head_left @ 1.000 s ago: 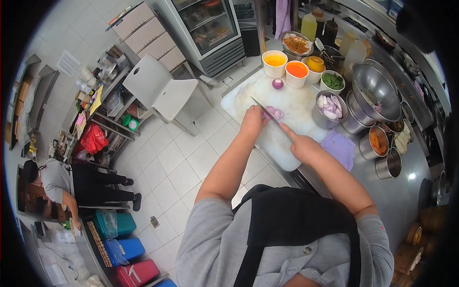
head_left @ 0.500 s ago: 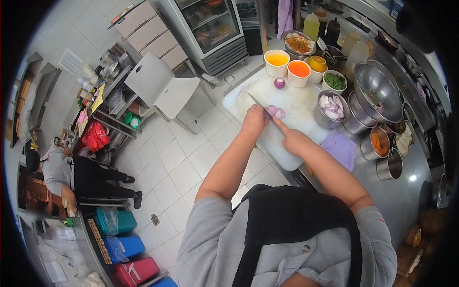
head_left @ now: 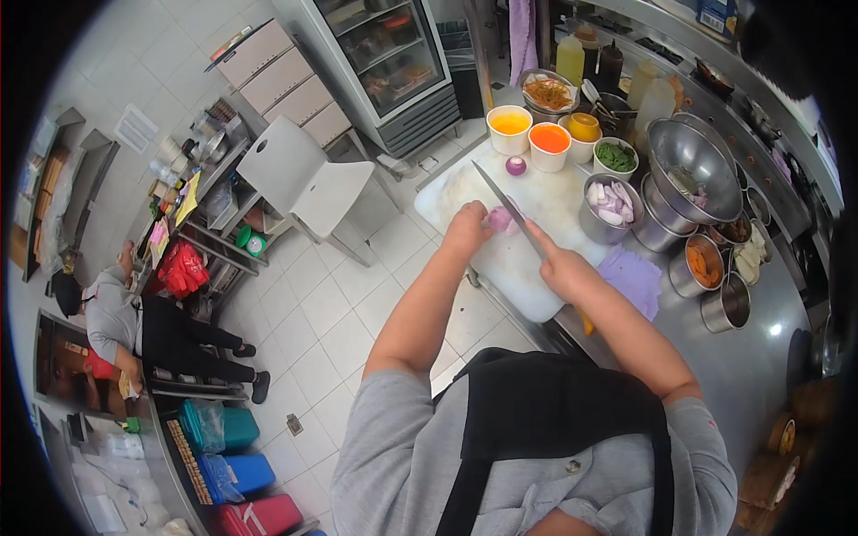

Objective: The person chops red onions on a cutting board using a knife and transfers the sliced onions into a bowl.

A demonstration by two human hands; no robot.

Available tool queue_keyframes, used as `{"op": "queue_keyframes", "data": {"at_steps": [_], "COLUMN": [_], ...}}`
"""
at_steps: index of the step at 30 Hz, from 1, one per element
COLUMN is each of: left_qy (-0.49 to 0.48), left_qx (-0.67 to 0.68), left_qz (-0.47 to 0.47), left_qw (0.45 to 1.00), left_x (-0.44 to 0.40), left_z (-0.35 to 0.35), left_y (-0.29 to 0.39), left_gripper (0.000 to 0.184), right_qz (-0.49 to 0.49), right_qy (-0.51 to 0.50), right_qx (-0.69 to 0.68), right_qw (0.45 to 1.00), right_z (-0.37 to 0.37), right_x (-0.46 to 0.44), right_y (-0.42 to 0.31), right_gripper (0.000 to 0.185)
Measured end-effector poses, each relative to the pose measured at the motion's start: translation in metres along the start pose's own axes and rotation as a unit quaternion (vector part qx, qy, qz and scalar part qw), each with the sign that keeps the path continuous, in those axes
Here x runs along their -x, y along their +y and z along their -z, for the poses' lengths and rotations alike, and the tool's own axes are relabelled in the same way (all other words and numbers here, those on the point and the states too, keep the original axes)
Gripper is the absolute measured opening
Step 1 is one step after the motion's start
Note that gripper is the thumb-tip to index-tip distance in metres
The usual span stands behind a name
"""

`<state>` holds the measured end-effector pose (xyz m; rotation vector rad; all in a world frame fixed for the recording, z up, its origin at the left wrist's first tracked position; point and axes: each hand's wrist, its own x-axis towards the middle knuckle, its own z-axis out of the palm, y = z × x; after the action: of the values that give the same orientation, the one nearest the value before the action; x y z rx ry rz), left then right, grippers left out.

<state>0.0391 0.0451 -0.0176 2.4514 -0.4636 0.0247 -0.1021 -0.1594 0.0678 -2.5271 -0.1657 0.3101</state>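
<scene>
My right hand [head_left: 560,268] is closed round the handle of a knife [head_left: 506,204], its blade pointing up and left over the white cutting board [head_left: 456,188]. Under and beside the blade lies cut red onion [head_left: 502,220]. The closed fingers of my left hand [head_left: 467,225] press on the onion's left side. Farther up the board sits a small piece of red onion [head_left: 516,166]. A steel pot of onion pieces [head_left: 611,205] stands right of the board, near a purple cloth [head_left: 630,281].
Behind the board stand tubs of yellow sauce [head_left: 510,125] and orange sauce [head_left: 549,143], and chopped greens [head_left: 617,157]. Steel bowls [head_left: 693,165] and a pot of orange pieces [head_left: 702,263] are at right. A chair [head_left: 308,179] and a co-worker [head_left: 116,313] are at left.
The knife has shifted right and its blade now stands apart from my left fingers. The co-worker at the far left has raised one arm toward the shelf.
</scene>
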Motion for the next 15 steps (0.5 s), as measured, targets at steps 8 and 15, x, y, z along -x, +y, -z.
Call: {"op": "queue_keyframes", "data": {"at_steps": [8,15], "left_qy": [-0.052,0.008], "left_qx": [-0.053,-0.002], "left_qz": [-0.081,-0.178], "left_qw": [0.994,0.984], "left_x": [-0.017,-0.009], "left_z": [0.034,0.012], "left_y": [0.008,0.05], "left_gripper": [0.072,0.064], "right_qz": [-0.05,-0.096], "right_qy": [-0.031,0.003], "right_qx": [-0.023,-0.017], "right_qw": [0.998,0.995], "right_z": [0.026,0.014], "right_x": [0.067,0.072], "right_y": [0.022,0.04], "right_gripper": [0.077,0.077]}}
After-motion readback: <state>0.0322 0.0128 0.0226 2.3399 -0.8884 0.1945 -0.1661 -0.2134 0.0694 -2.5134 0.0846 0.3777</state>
